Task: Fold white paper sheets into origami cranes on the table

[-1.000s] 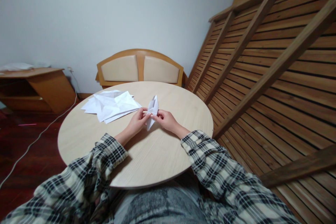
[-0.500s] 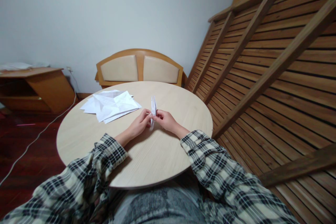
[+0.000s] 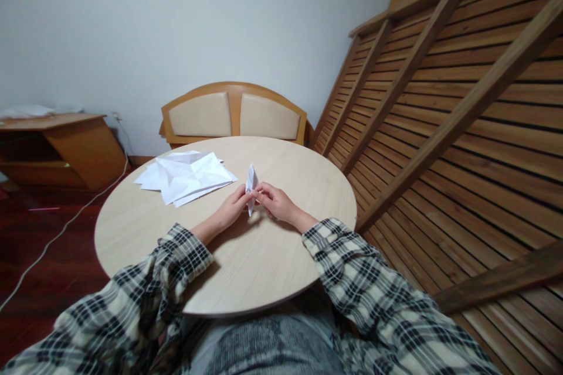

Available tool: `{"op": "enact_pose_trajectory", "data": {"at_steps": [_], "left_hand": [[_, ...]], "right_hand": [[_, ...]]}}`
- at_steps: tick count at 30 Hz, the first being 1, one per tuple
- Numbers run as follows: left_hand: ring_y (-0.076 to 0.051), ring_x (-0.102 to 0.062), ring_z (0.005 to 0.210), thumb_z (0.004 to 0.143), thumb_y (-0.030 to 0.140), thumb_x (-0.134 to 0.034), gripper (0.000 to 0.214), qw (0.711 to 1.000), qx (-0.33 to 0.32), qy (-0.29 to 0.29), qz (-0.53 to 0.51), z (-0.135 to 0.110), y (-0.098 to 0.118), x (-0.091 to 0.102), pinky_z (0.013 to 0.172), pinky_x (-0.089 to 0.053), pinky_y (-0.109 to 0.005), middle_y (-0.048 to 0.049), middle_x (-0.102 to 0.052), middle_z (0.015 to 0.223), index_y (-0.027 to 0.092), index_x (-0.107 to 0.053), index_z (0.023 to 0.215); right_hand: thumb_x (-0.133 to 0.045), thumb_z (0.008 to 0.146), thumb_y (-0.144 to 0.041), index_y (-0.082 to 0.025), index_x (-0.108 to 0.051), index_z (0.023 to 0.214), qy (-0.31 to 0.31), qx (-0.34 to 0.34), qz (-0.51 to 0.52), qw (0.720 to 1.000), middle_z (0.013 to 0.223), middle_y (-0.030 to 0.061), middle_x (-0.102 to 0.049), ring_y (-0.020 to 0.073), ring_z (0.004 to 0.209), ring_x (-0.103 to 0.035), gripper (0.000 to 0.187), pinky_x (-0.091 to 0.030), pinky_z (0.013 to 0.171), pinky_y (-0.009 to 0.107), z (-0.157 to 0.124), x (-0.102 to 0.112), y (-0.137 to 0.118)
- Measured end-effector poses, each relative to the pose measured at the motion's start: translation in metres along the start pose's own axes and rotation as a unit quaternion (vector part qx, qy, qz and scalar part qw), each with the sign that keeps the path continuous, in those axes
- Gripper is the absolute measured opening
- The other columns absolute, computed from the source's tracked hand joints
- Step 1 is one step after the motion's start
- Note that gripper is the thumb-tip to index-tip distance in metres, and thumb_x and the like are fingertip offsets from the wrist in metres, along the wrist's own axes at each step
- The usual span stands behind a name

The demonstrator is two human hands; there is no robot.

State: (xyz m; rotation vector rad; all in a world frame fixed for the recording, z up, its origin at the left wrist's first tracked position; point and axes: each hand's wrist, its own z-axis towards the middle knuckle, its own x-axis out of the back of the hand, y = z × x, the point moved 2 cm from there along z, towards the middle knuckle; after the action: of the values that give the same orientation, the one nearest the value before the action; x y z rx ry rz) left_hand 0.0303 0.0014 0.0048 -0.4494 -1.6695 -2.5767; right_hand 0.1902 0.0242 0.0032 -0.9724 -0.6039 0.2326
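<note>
A small folded white paper piece (image 3: 250, 181) stands almost edge-on above the round wooden table (image 3: 281, 258). My left hand (image 3: 231, 207) pinches its lower left side and my right hand (image 3: 273, 201) pinches its lower right side, so both hands are closed on it. The fingertips meet at the paper's base, just above the tabletop. A loose pile of creased white paper sheets (image 3: 187, 177) lies on the table to the left of my hands.
A wooden chair with beige padded back (image 3: 233, 113) stands behind the table. A slatted wooden frame (image 3: 440, 105) leans along the right side. A low wooden cabinet (image 3: 57, 146) sits at the far left, with a white cable (image 3: 65, 225) running over the dark floor.
The folded paper has turned from showing its broad face to nearly edge-on and has shifted slightly left. Both hands have stayed pinched on it.
</note>
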Motion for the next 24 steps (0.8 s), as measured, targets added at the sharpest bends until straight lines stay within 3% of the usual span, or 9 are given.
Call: {"op": "enact_pose_trajectory", "data": {"at_steps": [6,9,13,17,20,24], "left_hand": [[-0.021,-0.056,0.077,0.087,0.049,-0.052,0.033,0.999,0.024,-0.006,0.036,0.002,-0.005,0.002,0.075,-0.046,-0.035,-0.0065,-0.064,0.083,0.018,-0.061,0.085],[-0.021,-0.056,0.075,0.086,0.056,-0.047,0.041,0.997,0.038,-0.020,0.062,0.002,-0.004,0.003,0.072,-0.047,-0.034,-0.0053,-0.064,0.080,0.017,-0.060,0.083],[-0.020,-0.052,0.067,0.088,0.053,-0.038,0.042,0.995,0.038,0.004,0.096,0.000,-0.002,0.005,0.064,-0.045,-0.033,-0.0037,-0.060,0.071,0.018,-0.057,0.074],[-0.019,-0.053,0.066,0.087,0.050,-0.042,0.039,0.996,0.034,0.005,0.077,0.001,-0.003,0.003,0.064,-0.046,-0.032,-0.0039,-0.059,0.071,0.017,-0.058,0.076],[-0.020,-0.059,0.074,0.087,0.049,-0.049,0.036,0.999,0.042,-0.011,0.027,0.002,-0.006,0.000,0.069,-0.050,-0.034,-0.0068,-0.064,0.082,0.015,-0.062,0.086],[-0.021,-0.061,0.078,0.088,0.048,-0.051,0.036,0.999,0.044,-0.020,0.013,0.002,-0.008,-0.001,0.070,-0.052,-0.034,-0.0084,-0.067,0.087,0.015,-0.064,0.092]], "right_hand": [[-0.048,0.094,-0.054,-0.019,-0.056,0.094,-0.033,-0.023,-0.014,0.999,0.072,-0.0013,-0.054,0.0099,0.057,-0.044,0.036,-0.035,0.051,0.023,-0.003,-0.002,-0.002],[-0.050,0.094,-0.053,-0.019,-0.058,0.094,-0.057,0.000,-0.029,0.998,0.075,-0.0006,-0.055,0.0101,0.058,-0.044,0.035,-0.036,0.054,0.024,-0.004,-0.003,-0.003],[-0.052,0.093,-0.049,-0.019,-0.058,0.087,-0.053,0.029,-0.056,0.997,0.076,-0.0001,-0.055,0.0115,0.064,-0.047,0.031,-0.038,0.061,0.026,-0.003,-0.003,-0.003],[-0.053,0.092,-0.043,-0.019,-0.056,0.084,0.004,0.035,-0.078,0.996,0.072,-0.0016,-0.053,0.0115,0.062,-0.046,0.026,-0.036,0.060,0.026,-0.002,0.000,-0.002],[-0.056,0.089,-0.040,-0.020,-0.051,0.082,0.073,0.027,-0.098,0.992,0.065,-0.0046,-0.049,0.0107,0.057,-0.043,0.022,-0.032,0.056,0.024,-0.001,0.004,0.000],[-0.057,0.088,-0.037,-0.021,-0.049,0.092,0.127,0.016,-0.093,0.987,0.056,-0.0092,-0.041,0.0105,0.052,-0.040,0.018,-0.029,0.053,0.023,0.000,0.009,0.003]]}}
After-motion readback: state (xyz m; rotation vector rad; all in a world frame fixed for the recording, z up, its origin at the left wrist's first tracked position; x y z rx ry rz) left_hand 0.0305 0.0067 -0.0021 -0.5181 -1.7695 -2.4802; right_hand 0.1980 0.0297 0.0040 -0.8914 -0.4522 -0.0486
